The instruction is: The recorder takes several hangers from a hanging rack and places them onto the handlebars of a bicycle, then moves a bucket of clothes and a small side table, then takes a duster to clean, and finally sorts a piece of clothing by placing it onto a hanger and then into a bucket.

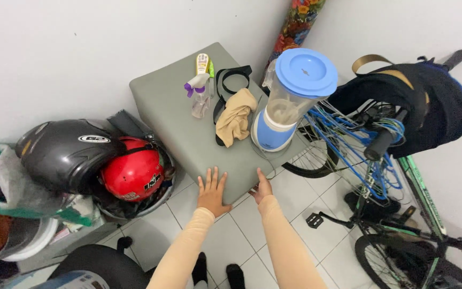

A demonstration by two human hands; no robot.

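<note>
Both hands meet the near edge of a grey square surface: left hand flat on top, fingers apart; right hand gripping the corner. Beyond them, a blue-lidded blender holds cloudy residue, beside a tan cloth and spray bottle.

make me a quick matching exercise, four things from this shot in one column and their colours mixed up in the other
Things:
1. blender lid
2. cloth
3. small helmet
4. low table

Colours:
A. red
B. grey-green
C. blue
D. tan

Pairs: 1-C, 2-D, 3-A, 4-B
</note>
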